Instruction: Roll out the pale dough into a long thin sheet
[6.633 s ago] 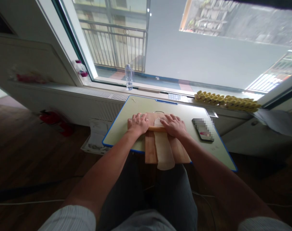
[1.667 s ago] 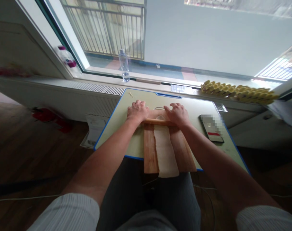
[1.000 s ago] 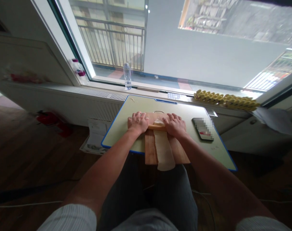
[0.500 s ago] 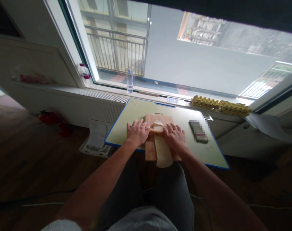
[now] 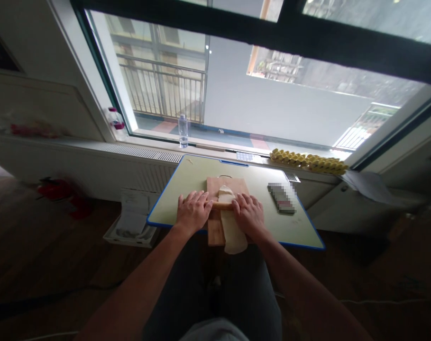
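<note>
A wooden rolling pin lies crosswise over a long, pale strip of dough. My left hand grips the pin's left end, fingers over the top. At the other end my right hand holds it the same way. Under the dough is a wooden cutting board with a metal handle at its far edge. The dough's near end hangs past the board's front edge, toward my lap. Both ends of the pin are hidden by my hands.
The board rests on a small light-green table with a blue rim. A blurred-out phone-like object lies on its right. On the windowsill stand a clear bottle and yellow egg trays. A white box sits on the floor, left.
My view has tilted up and turned slightly right, so things sit lower and further left. The rolling pin has come slightly nearer to me along the dough, both hands still on it.
</note>
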A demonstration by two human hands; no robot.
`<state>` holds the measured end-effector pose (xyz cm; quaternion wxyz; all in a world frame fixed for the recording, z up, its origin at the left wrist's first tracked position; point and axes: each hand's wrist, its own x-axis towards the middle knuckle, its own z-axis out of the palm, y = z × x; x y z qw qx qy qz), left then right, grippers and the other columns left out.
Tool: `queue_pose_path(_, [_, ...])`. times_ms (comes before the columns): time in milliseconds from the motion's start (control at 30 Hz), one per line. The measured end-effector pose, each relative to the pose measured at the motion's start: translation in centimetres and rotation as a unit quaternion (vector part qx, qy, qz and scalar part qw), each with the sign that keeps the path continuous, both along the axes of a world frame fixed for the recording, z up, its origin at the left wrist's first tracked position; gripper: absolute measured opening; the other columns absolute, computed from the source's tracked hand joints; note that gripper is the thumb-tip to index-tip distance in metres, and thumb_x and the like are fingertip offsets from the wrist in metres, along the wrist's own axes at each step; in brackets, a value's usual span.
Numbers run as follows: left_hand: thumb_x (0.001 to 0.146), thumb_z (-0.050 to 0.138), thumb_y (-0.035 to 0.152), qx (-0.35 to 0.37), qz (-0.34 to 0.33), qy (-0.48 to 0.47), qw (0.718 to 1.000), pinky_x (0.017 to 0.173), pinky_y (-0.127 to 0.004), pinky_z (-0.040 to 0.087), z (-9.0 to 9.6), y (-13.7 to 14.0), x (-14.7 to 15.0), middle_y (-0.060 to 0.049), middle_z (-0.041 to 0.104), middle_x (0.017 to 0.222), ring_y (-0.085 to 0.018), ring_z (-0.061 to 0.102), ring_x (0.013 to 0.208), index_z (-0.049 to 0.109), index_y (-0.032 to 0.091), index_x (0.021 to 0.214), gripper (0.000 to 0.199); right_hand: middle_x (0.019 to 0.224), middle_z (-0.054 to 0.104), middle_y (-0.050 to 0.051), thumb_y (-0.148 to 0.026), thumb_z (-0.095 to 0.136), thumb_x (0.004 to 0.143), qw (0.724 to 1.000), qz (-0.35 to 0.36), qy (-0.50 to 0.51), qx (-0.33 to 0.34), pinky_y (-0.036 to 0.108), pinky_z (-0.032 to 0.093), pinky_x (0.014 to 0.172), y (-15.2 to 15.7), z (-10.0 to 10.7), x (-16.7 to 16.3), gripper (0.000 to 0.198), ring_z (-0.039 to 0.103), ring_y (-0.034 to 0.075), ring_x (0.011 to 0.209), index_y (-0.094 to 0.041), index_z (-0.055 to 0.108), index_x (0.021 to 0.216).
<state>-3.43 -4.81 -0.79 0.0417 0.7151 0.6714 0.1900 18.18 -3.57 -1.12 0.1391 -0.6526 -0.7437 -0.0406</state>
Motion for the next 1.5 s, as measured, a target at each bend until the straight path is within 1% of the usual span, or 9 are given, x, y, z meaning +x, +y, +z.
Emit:
queue_pose_path(233, [0.105, 0.044, 0.048, -0.01, 0.03, -0.002, 1.0, 0.13, -0.065, 0.017, 1.0, 0.7, 0.8, -0.004, 0.065, 0.154, -0.034, 0.05, 0.148, 0.074, 0.037, 0.134, 0.043, 0.157, 0.061, 0.009, -0.047, 0.036, 0.113, 1.0, 0.003, 0.002, 0.003, 0.049, 0.036, 0.12, 0.6, -0.3, 0.1, 0.05, 0.049, 0.033, 0.145, -0.026, 0.067, 0.147])
queue_pose_path(400, [0.1, 0.052, 0.043, -0.056, 0.022, 0.017, 0.998, 0.126, -0.071, 0.02, 2.4, 3.6, 2.1, -0.009, 0.076, 0.134, -0.035, 0.061, 0.131, 0.08, 0.032, 0.11, 0.032, 0.159, 0.059, 0.009, -0.049, 0.038, 0.112, 1.0, 0.006, 0.022, 0.013, 0.054, 0.037, 0.119, 1.1, -1.5, 0.4, 0.05, 0.048, 0.037, 0.147, -0.028, 0.066, 0.148])
queue_pose_path(567, [0.095, 0.058, 0.057, -0.122, 0.012, -0.017, 0.992, 0.113, -0.055, 0.043, 3.2, 7.7, 3.4, -0.011, 0.077, 0.129, -0.035, 0.064, 0.129, 0.081, 0.029, 0.104, 0.038, 0.156, 0.062, 0.007, -0.048, 0.04, 0.112, 0.998, 0.018, 0.047, 0.027, 0.052, 0.037, 0.119, 1.1, -2.0, 0.5, 0.047, 0.048, 0.036, 0.146, -0.029, 0.07, 0.142])
queue_pose_path(767, [0.083, 0.075, 0.044, -0.183, -0.013, -0.102, 0.978, 0.109, -0.043, 0.049, 3.6, 10.7, 5.4, -0.003, 0.082, 0.113, -0.028, 0.071, 0.119, 0.08, 0.032, 0.098, 0.02, 0.147, 0.068, 0.007, -0.046, 0.042, 0.113, 0.996, 0.038, 0.07, 0.042, 0.046, 0.038, 0.116, 0.7, -1.4, 0.6, 0.041, 0.054, 0.032, 0.137, -0.028, 0.074, 0.128])
queue_pose_path(867, [0.079, 0.08, 0.034, -0.179, -0.014, -0.157, 0.971, 0.099, -0.034, 0.055, 3.2, 11.2, 5.7, -0.003, 0.082, 0.11, -0.025, 0.072, 0.113, 0.078, 0.03, 0.113, 0.034, 0.142, 0.07, 0.008, -0.046, 0.043, 0.113, 0.995, 0.041, 0.073, 0.053, 0.043, 0.038, 0.113, 0.6, -1.2, 0.5, 0.039, 0.056, 0.031, 0.132, -0.026, 0.075, 0.123])
queue_pose_path(967, [0.078, 0.082, 0.025, -0.173, -0.024, -0.249, 0.953, 0.084, -0.027, 0.058, 2.5, 11.5, 5.5, -0.003, 0.08, 0.108, -0.02, 0.073, 0.097, 0.073, 0.027, 0.13, 0.053, 0.137, 0.072, 0.008, -0.045, 0.043, 0.114, 0.994, 0.047, 0.075, 0.063, 0.041, 0.039, 0.111, 0.5, -1.1, 0.5, 0.038, 0.058, 0.029, 0.128, -0.026, 0.075, 0.119])
queue_pose_path(1133, [0.074, 0.085, 0.019, -0.126, -0.053, -0.346, 0.928, 0.08, -0.022, 0.057, 1.1, 12.1, 5.5, -0.004, 0.076, 0.103, -0.016, 0.07, 0.089, 0.073, 0.022, 0.131, 0.059, 0.129, 0.074, 0.008, -0.044, 0.047, 0.113, 0.992, 0.055, 0.082, 0.08, 0.04, 0.039, 0.108, 0.7, -1.6, 0.6, 0.034, 0.06, 0.027, 0.121, -0.025, 0.075, 0.114])
queue_pose_path(1367, [0.081, 0.066, 0.004, -0.029, -0.01, -0.241, 0.97, 0.099, -0.027, 0.055, 1.3, 13.3, 4.7, -0.01, 0.076, 0.113, -0.019, 0.07, 0.102, 0.078, 0.017, 0.123, 0.045, 0.129, 0.075, 0.007, -0.045, 0.053, 0.111, 0.987, 0.064, 0.109, 0.094, 0.04, 0.039, 0.11, 0.7, -1.7, 0.7, 0.03, 0.06, 0.027, 0.125, -0.024, 0.076, 0.112])
queue_pose_path(1500, [0.088, 0.068, 0.018, -0.019, -0.031, -0.179, 0.983, 0.1, -0.029, 0.054, 2.5, 11.2, 3.3, -0.009, 0.077, 0.121, -0.021, 0.07, 0.109, 0.076, 0.02, 0.125, 0.038, 0.129, 0.075, 0.007, -0.046, 0.056, 0.109, 0.985, 0.063, 0.134, 0.089, 0.04, 0.039, 0.112, 0.7, -1.8, 0.8, 0.03, 0.059, 0.027, 0.126, -0.024, 0.076, 0.115])
